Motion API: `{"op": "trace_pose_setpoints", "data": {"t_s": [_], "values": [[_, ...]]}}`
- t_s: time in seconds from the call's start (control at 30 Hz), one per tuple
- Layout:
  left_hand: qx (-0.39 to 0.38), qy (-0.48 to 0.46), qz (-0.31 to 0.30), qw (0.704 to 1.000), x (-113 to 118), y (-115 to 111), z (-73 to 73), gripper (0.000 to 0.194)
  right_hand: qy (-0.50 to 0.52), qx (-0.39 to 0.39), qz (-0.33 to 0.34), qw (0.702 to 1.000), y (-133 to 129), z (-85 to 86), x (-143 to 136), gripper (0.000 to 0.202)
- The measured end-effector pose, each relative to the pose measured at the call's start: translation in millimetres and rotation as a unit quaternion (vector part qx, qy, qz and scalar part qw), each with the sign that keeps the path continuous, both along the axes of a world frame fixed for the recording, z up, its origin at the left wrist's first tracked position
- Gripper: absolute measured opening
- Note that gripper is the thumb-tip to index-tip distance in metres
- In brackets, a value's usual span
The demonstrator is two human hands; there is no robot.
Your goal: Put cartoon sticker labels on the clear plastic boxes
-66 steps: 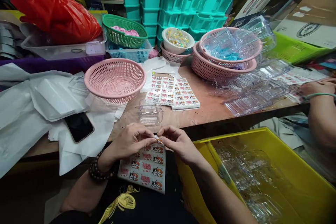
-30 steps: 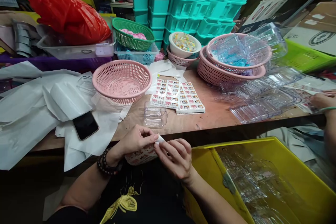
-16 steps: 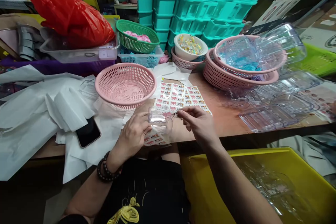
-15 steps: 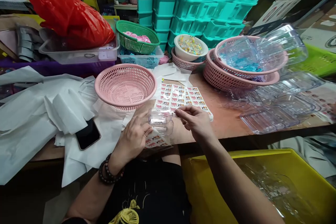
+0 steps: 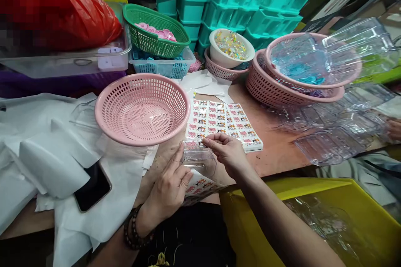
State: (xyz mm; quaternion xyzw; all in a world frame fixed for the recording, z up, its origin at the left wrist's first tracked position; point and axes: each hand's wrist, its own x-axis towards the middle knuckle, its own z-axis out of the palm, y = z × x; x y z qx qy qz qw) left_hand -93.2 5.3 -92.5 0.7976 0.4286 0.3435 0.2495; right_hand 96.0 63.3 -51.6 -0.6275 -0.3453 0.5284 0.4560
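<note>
A clear plastic case [image 5: 200, 162] lies at the table's front edge, with a pink and orange printed sticker [image 5: 191, 145] on its far end. My left hand [image 5: 169, 183] holds the case from the left, its index finger stretched along the side. My right hand [image 5: 227, 152] pinches the right end of the sticker between thumb and fingertips. A sticker sheet [image 5: 202, 185] hangs partly below the case, near my left fingers. Behind my hands is a stack of printed sticker sheets [image 5: 222, 121].
A pink basket [image 5: 142, 110] stands left of the sheets, above white backing paper [image 5: 103, 217] and a phone [image 5: 93, 187]. Clear cases [image 5: 332, 144] lie right, near another person's hand [image 5: 394, 128]. A yellow bin [image 5: 300, 187] is lower right.
The view has moved closer to the table. The sticker now lies along the case's far end, and my left index finger has stretched forward along the case.
</note>
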Motion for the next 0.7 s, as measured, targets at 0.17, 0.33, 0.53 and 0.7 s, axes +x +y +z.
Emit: {"op": "trace_pose_setpoints", "data": {"t_s": [0.17,0.33,0.53,0.7], "values": [[0.0,-0.004,-0.003,1.0,0.9,0.4,-1.5,0.024,-0.002,-0.001,-0.001,1.0,0.6,-1.8,-0.3,0.043],[0.007,-0.003,-0.006,1.0,2.2,1.6,-3.5,0.022,-0.008,-0.01,-0.004,1.0,0.9,-1.5,-1.2,0.044],[0.04,0.027,-0.012,0.999,5.6,5.5,-2.1,0.021,-0.006,-0.018,-0.012,1.0,0.8,-0.9,-2.3,0.042],[0.045,0.048,-0.005,0.998,7.4,6.2,-2.0,0.019,-0.03,0.017,0.0,0.999,0.4,-3.1,-1.2,0.044]]}}
